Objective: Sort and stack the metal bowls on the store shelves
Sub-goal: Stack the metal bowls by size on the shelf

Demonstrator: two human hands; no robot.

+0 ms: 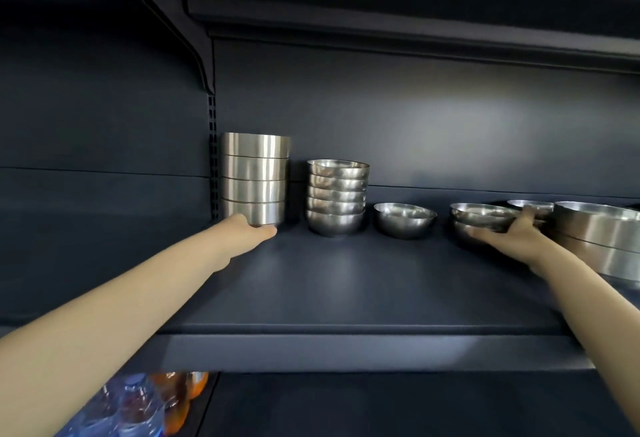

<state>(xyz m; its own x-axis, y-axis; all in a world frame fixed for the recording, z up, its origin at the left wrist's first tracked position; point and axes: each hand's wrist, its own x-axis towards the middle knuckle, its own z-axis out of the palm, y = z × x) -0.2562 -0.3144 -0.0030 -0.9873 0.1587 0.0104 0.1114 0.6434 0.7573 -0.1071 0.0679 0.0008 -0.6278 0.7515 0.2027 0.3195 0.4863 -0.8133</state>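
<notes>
Polished steel, so probably light, rigid, slick, clattery; best taken by rim plus side wall, not the curved belly. Right hand [512, 237] grip clamped on nested pair [479, 216] at right of shelf [346, 280]: thumb at rim, fingers across lower wall, blurred. Left hand [254, 232] grip against base of straight-walled stack [255, 176] far left; fingers hidden, cannot tell if closed.

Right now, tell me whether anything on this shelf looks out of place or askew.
One round bowl sits alone, unstacked, between the five-bowl stack and the two-bowl stack that the right hand grips. Nothing looks spilled or dented.
</notes>
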